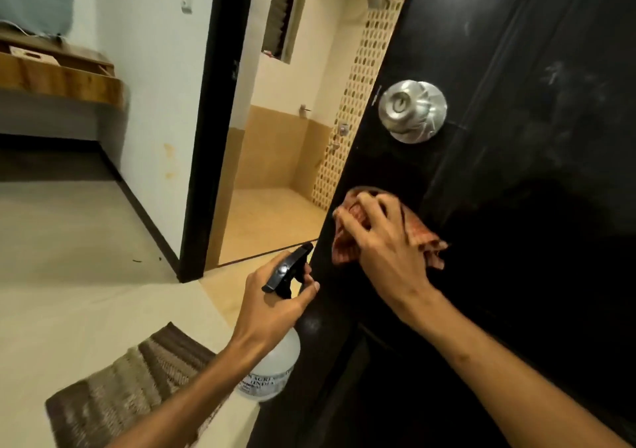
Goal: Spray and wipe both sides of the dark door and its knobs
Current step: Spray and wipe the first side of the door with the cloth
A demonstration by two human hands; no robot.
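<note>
Translucent plastic forms the round-bodied spray bottle [275,365], capped by a black trigger head; the left hand [272,310] grips its neck, one finger by the trigger. Just ahead, the right hand [385,251] bunches a reddish checked woven cloth [344,251] and presses it against the glossy black panelled door [516,206]. Wiping well here probably means firm, overlapping strokes that follow the panel grooves, where grey smears show. Above the right hand sits the round brushed-metal knob [411,110], smooth-faced and ribbed at its collar. It would likely clean best wrapped in the cloth.
</note>
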